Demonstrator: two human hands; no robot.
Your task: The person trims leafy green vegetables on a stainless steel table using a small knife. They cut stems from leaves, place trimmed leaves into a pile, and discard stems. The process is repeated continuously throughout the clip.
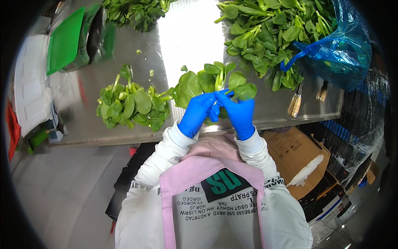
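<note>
Hands, nearly closed, pinch a pale-stemmed green vegetable, broad-leaved, rounded and fresh-looking.

The metal counter carries a large leafy-green heap at back right, a back-left heap, a front-left heap, scattered leaf scraps between them, and two wooden-handled tools near the right front edge.

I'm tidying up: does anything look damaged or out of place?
The carton at lower right looks torn: a ragged pale patch breaks its brown surface. Small leaf scraps also lie loose on the table.
</note>
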